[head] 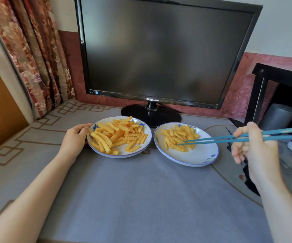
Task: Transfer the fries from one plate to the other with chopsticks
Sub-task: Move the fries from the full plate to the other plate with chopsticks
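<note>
White china with a blue rim and blue flower marks makes up both plates, which sit side by side and nearly touching on the grey tablecloth (141, 199). The left plate (142, 146), just beyond the fingertips of the left hand (75, 139), carries the larger heap of crinkle-cut fries (117, 135), spread over most of its surface. That hand lies flat on the cloth with its fingers loosely curled against the plate's near-left rim, touching it rather than gripping it. The right plate (199, 155) lies to the inside of the right hand (254, 148) and holds a smaller pile of fries (178, 137) gathered in its far-left half, with the near-right part bare. The right hand is closed around a pair of blue chopsticks (229, 138), held up above the cloth beside the plate; the sticks reach from it across the rim, their tips close together and down among the fries in the smaller pile. Whether a fry is pinched between the tips cannot be told. Beyond both plates, well past either hand, stands a dark monitor (159, 50) whose lower bezel reads "SAMSUNG", with a small "LED" mark and a blue sticker at its lower left corner.
</note>
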Motion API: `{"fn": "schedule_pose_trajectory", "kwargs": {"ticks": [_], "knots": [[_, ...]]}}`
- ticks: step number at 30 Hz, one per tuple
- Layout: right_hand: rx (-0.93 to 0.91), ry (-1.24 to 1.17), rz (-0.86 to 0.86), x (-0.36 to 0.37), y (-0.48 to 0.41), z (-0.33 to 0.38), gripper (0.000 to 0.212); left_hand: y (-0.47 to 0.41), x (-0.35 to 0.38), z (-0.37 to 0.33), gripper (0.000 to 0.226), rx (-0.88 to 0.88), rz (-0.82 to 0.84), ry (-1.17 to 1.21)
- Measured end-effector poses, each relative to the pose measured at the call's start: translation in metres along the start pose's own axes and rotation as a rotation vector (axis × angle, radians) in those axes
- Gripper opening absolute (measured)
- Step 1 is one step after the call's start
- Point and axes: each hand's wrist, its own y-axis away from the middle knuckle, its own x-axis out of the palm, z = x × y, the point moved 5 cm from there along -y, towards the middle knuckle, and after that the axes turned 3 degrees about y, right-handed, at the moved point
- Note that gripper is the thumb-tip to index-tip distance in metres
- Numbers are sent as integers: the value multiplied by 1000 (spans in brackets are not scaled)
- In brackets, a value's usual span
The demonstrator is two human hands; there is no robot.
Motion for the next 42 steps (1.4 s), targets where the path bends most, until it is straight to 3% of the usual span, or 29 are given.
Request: {"fn": "schedule_pose_trajectory", "kwargs": {"ticks": [6, 15, 20, 36, 42], "knots": [[-8, -72, 20, 10, 5, 16, 33, 0, 0, 0, 32, -4, 12, 3], [33, -170, 337, 92, 43, 28, 42, 2, 0, -3, 32, 7, -3, -11], [0, -247, 427, 130, 59, 37, 42, 2, 1, -3, 32, 16, -1, 6], [74, -212, 442, 156, 65, 25, 42, 1, 1, -2, 31, 3, -1, 45], [-19, -167, 477, 160, 82, 36, 41, 1, 0, -1, 31, 5, 0, 34]]}}
